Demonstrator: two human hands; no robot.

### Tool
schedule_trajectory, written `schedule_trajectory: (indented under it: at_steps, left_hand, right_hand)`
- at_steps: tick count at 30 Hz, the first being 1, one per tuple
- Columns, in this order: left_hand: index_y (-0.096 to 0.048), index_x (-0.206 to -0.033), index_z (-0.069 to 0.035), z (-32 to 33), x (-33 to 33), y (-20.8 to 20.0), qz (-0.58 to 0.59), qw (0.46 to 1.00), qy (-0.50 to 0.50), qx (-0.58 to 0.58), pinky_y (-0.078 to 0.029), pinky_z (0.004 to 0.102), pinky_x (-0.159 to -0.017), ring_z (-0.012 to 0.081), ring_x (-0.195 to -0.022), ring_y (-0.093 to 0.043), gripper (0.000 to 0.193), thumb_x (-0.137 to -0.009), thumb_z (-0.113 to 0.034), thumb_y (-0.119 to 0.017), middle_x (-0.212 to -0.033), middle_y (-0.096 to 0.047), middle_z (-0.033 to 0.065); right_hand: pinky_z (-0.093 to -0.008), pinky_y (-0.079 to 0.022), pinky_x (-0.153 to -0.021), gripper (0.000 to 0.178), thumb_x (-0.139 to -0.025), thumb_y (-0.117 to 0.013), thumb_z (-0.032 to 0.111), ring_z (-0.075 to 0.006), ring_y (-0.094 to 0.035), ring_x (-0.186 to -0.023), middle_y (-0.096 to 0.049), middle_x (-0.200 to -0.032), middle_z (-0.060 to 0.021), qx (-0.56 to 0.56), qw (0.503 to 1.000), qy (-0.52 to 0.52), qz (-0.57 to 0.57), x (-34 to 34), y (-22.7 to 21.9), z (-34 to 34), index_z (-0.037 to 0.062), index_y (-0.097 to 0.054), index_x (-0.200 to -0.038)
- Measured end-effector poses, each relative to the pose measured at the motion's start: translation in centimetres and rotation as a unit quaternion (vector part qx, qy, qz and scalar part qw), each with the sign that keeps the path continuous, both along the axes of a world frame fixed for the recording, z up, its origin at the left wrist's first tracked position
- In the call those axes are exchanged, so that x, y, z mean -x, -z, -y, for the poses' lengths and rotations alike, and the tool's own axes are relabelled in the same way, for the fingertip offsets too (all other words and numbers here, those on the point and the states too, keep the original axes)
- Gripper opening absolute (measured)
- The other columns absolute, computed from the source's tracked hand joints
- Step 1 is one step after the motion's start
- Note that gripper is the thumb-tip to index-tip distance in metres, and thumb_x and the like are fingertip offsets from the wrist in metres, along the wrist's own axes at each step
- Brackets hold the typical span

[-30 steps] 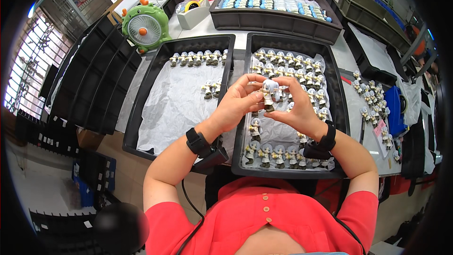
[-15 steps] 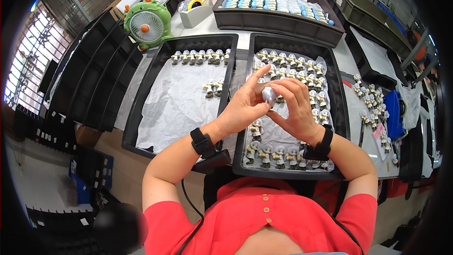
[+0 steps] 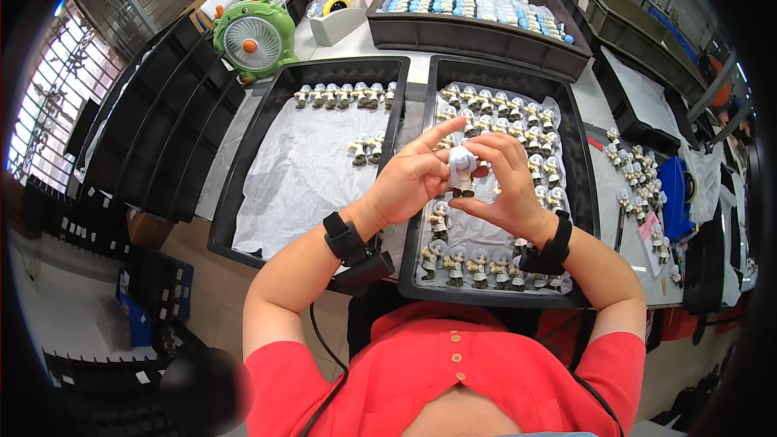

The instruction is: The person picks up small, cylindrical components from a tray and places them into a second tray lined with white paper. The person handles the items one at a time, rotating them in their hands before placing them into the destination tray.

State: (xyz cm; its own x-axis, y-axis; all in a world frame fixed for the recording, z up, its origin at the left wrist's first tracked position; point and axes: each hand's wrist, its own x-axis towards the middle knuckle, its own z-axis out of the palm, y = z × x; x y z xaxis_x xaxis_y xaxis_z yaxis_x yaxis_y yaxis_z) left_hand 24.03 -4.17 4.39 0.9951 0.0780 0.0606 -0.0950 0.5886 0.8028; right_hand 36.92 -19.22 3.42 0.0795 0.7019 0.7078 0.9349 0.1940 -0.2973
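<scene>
A small figurine [image 3: 462, 168] with pale grey-white hair, a white coat and dark feet stands upright between my two hands above the right tray, its back side toward me. My left hand [image 3: 411, 180] pinches it from the left with the index finger stretched out past it. My right hand [image 3: 513, 184] curves round it from the right, with fingertips near its head and the thumb by its feet. Below, the black right tray [image 3: 584, 194] is lined with white paper and holds many like figurines in rows. Its front row [image 3: 479, 269] lies close to my wrists.
To the left, a black tray [image 3: 229, 214] holds a far row and a pair of figurines on paper. A grey crate [image 3: 477, 42] with blue-and-white parts stands behind. Further off are a green fan [image 3: 257, 36], loose figurines [image 3: 635, 163] and a blue box [image 3: 673, 186] at right.
The figurine has turned from head-toward-me to upright, so its back and feet now show. My left fingers have shifted behind it, and my right hand has opened a little wider.
</scene>
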Motion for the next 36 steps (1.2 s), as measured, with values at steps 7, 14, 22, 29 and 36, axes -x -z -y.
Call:
schedule_trajectory:
  at_steps: [7,14,22,29,36]
  left_hand:
    - [-0.021,-0.142,-0.003,-0.2,-0.3,0.2,-0.003,0.999,0.015,0.04,-0.046,0.0445,-0.093,0.0405,-0.116,-0.051,0.06,-0.085,-0.002,-0.038,-0.129,-0.046,0.0231]
    - [-0.026,-0.139,-0.003,0.0,-0.2,0.0,-0.017,0.998,0.003,0.058,-0.048,0.0464,-0.09,0.0399,-0.115,-0.051,0.052,-0.089,-0.006,-0.039,-0.128,-0.047,0.0229]
    - [-0.026,-0.14,-0.003,-0.2,-0.4,0.6,-0.012,0.998,0.008,0.068,-0.051,0.0446,-0.085,0.0382,-0.112,-0.054,0.05,-0.093,-0.01,-0.042,-0.128,-0.048,0.0213]
    - [-0.038,-0.134,-0.004,-0.1,-0.3,0.1,-0.037,0.999,-0.022,0.01,-0.053,0.0388,-0.083,0.0293,-0.104,-0.061,0.045,-0.094,-0.018,-0.053,-0.121,-0.055,0.0147]
    - [-0.051,-0.122,-0.006,-5.9,1.8,-4.2,-0.059,0.934,-0.257,-0.241,-0.052,0.0269,-0.073,0.0128,-0.086,-0.063,0.037,-0.089,-0.019,-0.062,-0.099,-0.061,0.0031]
  right_hand:
    - [-0.0428,-0.04,-0.092,0.073,-0.061,-0.083,0.033,-0.0313,-0.05,-0.107,-0.054,-0.114,-0.0116,0.009,0.999,-0.023,-0.044,-0.4,0.0,0.1,0.0067,-0.051,-0.121]
    - [-0.0407,-0.041,-0.092,0.077,-0.061,-0.084,0.03,-0.0297,-0.052,-0.105,-0.055,-0.113,-0.0116,0.015,0.995,-0.042,-0.084,-0.5,-0.1,0.0,0.0065,-0.048,-0.126]
    - [-0.0366,-0.042,-0.09,0.073,-0.063,-0.083,0.023,-0.0263,-0.054,-0.103,-0.057,-0.112,-0.0105,0.052,0.984,-0.043,-0.163,-0.5,0.4,0.2,0.0053,-0.049,-0.125]
    - [-0.0353,-0.043,-0.09,0.063,-0.067,-0.08,0.023,-0.0245,-0.055,-0.104,-0.058,-0.111,-0.0104,0.074,0.977,-0.043,-0.196,-1.1,0.6,0.2,0.0055,-0.052,-0.121]
    - [-0.0348,-0.043,-0.09,0.035,-0.078,-0.072,0.019,-0.0262,-0.056,-0.103,-0.061,-0.107,-0.0111,0.052,0.977,-0.052,-0.2,-1.0,-0.3,0.3,0.0034,-0.06,-0.107]
